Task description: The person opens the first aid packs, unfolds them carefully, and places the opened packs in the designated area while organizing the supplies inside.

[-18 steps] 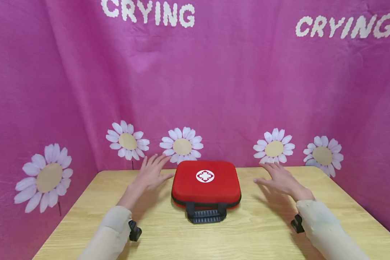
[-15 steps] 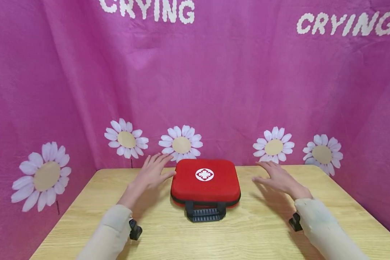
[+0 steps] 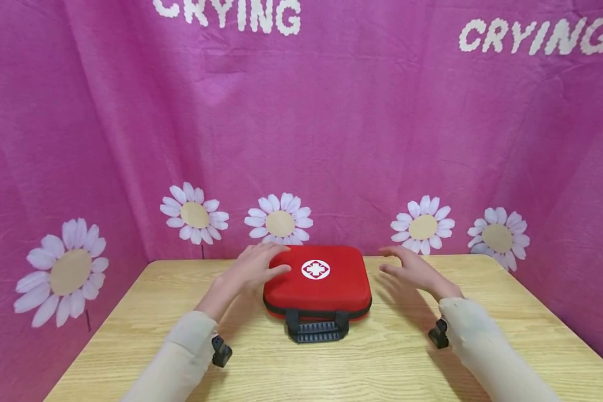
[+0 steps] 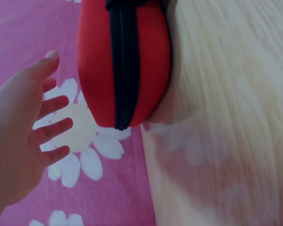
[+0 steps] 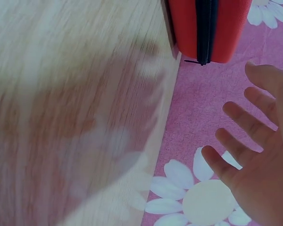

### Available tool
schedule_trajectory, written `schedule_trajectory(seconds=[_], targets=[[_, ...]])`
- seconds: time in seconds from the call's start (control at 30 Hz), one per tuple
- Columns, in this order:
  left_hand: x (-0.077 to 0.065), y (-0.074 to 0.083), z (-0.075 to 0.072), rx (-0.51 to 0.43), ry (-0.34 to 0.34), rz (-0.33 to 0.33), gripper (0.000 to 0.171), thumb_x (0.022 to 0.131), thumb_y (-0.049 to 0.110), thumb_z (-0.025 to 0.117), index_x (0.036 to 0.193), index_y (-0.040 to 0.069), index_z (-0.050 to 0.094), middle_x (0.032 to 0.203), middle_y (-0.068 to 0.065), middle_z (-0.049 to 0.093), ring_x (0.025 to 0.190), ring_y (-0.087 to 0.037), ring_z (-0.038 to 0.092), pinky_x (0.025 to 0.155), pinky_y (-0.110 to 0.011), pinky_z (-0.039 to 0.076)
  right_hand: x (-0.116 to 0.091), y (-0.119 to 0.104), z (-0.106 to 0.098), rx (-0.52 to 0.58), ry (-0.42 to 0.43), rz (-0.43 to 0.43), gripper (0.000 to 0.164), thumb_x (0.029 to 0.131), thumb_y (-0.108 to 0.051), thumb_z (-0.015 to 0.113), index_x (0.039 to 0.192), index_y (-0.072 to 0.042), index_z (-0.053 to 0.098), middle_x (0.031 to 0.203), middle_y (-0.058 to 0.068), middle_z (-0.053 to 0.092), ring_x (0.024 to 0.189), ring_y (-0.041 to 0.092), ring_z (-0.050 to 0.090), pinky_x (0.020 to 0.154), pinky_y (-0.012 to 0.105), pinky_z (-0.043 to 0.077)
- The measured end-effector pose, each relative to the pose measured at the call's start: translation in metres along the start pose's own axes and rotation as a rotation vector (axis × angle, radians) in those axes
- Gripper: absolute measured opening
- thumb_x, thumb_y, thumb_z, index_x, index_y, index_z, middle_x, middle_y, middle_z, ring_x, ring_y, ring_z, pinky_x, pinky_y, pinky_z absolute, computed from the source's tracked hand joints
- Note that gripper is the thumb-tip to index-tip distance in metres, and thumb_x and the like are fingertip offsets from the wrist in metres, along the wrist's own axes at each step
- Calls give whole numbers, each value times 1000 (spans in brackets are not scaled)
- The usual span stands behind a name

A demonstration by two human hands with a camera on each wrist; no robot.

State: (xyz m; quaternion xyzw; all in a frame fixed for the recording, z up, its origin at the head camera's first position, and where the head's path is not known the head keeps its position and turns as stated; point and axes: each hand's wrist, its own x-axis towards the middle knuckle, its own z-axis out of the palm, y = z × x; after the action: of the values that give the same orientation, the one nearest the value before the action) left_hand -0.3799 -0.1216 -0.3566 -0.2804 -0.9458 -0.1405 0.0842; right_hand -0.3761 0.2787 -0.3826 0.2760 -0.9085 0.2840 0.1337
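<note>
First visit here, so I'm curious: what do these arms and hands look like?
Human ones: the left hand and right hand are bare and ungloved. The left sleeve and right sleeve are long and pale cream, each with a small black device near the wrist.

A red case (image 3: 326,290) with a round white emblem (image 3: 315,269) lies on a wood-grain table (image 3: 372,365), its black handle (image 3: 317,332) toward the person. The left hand (image 3: 251,267) overlaps the case's left edge in view — whether it touches is hard to tell. The right hand (image 3: 418,272) hangs just beside the right side, apart from it, thumb and fingers pointing inward. Pale sleeves (image 3: 487,340) cover both forearms, a small black device (image 3: 222,352) below each wrist. Behind hangs pink cloth (image 3: 341,139) — white daisies (image 3: 194,215) low down, "CRYING" lettering (image 3: 540,36) above.
</note>
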Motion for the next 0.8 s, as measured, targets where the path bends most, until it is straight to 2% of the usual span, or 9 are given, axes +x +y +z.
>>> schedule_trajectory(seconds=[0.2,0.37,0.5,0.6,0.8], targets=[[7,13,3,7,8,59,55,93,46,65,141,21,55,142,-4,57,134,-27,50,114,-53,34,8,0,2,28,-21,38,43,95,-18,65,130,4,58,124,26,64,117,46,57,99,62,44],[13,28,7,10,-32,122,55,93,45,64,141,20,55,141,-3,57,132,-25,51,113,-49,37,14,-3,9,72,-49,58,42,96,-17,64,131,4,57,126,28,63,116,46,58,97,60,47],[16,38,13,29,-132,119,68,90,59,61,147,25,48,147,-1,50,135,-24,46,113,-49,37,19,-6,16,108,-68,40,44,96,-16,63,134,4,55,133,27,59,117,47,58,98,60,48],[15,41,20,26,-209,101,79,85,69,58,152,30,40,155,0,42,141,-25,39,117,-51,31,21,-9,21,128,-94,35,48,96,-17,63,137,5,53,136,27,57,118,48,58,100,59,47],[11,41,28,-2,-303,132,83,82,69,62,153,33,38,161,2,32,149,-29,25,123,-53,18,24,-14,24,140,-167,58,48,97,-22,62,137,4,54,140,27,51,121,45,58,102,54,48]])
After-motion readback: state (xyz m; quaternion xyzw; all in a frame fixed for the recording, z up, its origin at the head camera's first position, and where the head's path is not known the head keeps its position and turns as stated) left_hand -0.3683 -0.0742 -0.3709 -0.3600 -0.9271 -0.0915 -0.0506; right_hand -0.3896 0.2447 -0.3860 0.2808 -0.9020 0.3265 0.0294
